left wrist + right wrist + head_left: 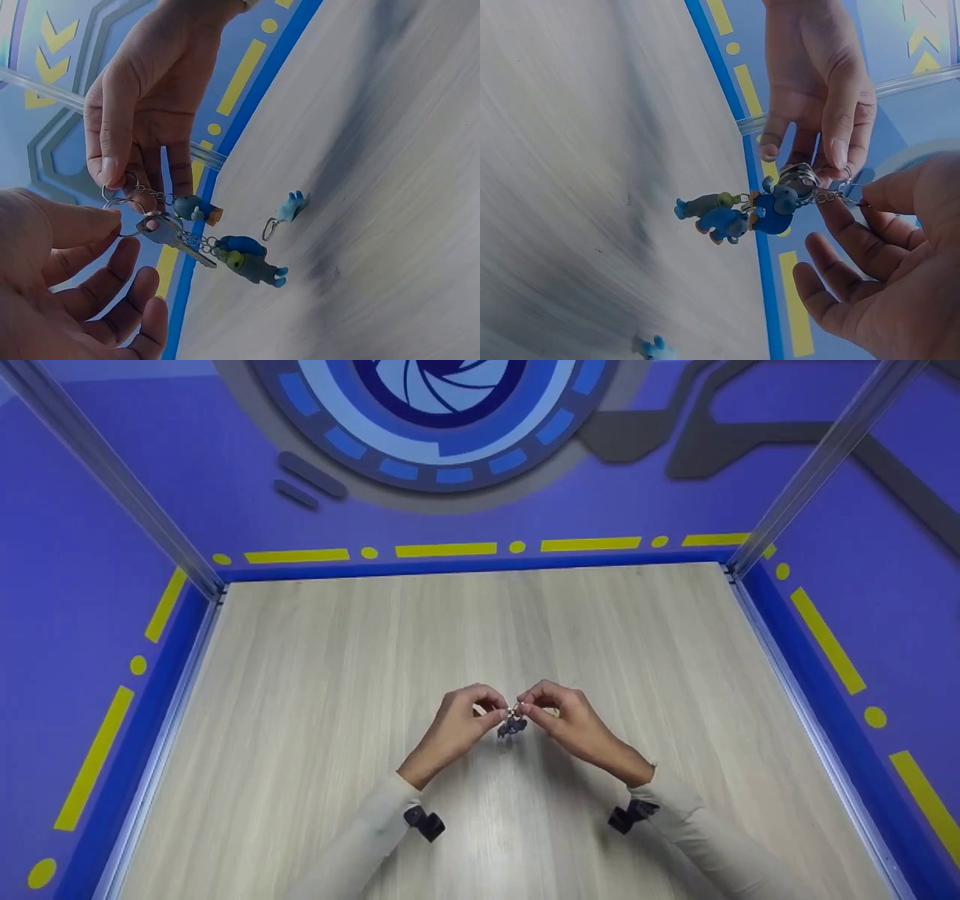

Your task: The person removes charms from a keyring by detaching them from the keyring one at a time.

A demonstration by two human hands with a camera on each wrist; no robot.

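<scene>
STEP: likely working key ring [513, 710] apart or together | GRIPS: left hand [460, 717] at 9 o'clock, right hand [564, 717] at 3, both pinched tight on ring metal | WHERE: ring over worktop [337, 697] centre, hanging charms [240, 245] at 6 | NEXT: probably called for steady left, right twist | COUNT: 1 key [169, 236], 3 hanging charms, 1 separate charm [291, 206]; rings unclear

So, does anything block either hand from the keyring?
Nothing visible does: the left hand and right hand both pinch metal rings of the keyring, and the key and figurine charms hang below them.
</scene>
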